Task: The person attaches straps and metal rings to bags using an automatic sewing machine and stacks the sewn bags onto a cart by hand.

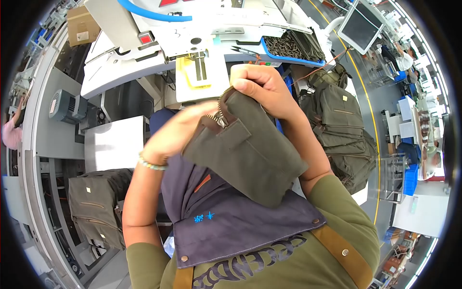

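Observation:
An olive-green canvas bag piece (250,154) hangs over my lap, with an open brass-toothed zipper (222,107) curving along its upper edge and a small fabric tab below the zipper. My right hand (262,89) is closed on the upper corner, thumb and bent fingers pinching the zipper edge. At the left edge of the piece, my left hand (185,126) grips it near the other zipper end; this hand is blurred and its fingertips are partly hidden. Beneath the piece lies my dark apron (231,226).
Ahead stands a white sewing machine table (115,72) with a yellow-edged plate (195,72). A blue tray (293,50) holds many small metal parts, with tweezers (244,51) beside it. Olive bags are stacked at right (341,130) and left (98,204). A motor (70,107) sits at left.

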Motion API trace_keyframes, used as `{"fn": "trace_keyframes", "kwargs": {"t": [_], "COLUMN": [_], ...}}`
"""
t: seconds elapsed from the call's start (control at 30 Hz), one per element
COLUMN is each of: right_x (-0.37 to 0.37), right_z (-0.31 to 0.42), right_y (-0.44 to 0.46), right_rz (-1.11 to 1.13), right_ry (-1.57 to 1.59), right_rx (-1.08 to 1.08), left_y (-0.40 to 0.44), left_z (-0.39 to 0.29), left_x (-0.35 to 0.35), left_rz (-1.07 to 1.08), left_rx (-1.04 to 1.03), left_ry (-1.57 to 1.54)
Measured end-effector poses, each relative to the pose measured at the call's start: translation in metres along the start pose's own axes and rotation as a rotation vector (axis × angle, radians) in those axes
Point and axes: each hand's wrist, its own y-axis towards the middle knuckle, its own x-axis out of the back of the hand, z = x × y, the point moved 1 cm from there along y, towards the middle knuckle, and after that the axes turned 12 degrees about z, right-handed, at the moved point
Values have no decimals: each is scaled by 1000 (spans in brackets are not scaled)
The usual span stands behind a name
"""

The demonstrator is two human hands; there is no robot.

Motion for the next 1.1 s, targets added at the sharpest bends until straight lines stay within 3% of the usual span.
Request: {"fn": "trace_keyframes", "kwargs": {"t": [0.03,0.1,0.23,0.3,0.4,0.47,0.57,0.6,0.67,0.73,0.8,0.93,1.1], "right_x": [-2,-7,-23,-26,-26,-24,-29,-30,-34,-41,-48,-55,-60], "right_z": [0,-8,-18,-22,-28,-15,-10,-10,-10,-18,-28,-29,-36], "right_y": [-2,-8,-18,-21,-27,-26,-21,-20,-19,-22,-25,-23,-26], "right_rz": [-3,-103,-92,-91,-120,17,35,35,0,-54,-102,-107,-146], "right_ry": [0,40,131,206,210,125,-261,-263,-134,-39,117,201,181], "right_rx": [7,-82,-111,-116,-125,-89,51,50,-107,-146,-184,-332,-282], "left_y": [-15,-32,-34,-32,-27,-22,-11,-8,-9,-12,-18,-13,-10], "left_z": [-10,-30,-35,-32,-15,-9,5,5,9,15,19,20,30], "left_x": [12,16,-10,-5,-3,-6,-4,-8,-6,-3,0,1,4], "left_rz": [-181,-5,-197,-247,-315,-393,-454,-486,-528,-576,-570,-550,-596], "left_rx": [11,-317,-343,-204,-222,-212,-251,-282,-315,-348,-239,-302,-319], "left_ry": [199,204,490,684,570,600,576,571,615,659,614,564,563]}}
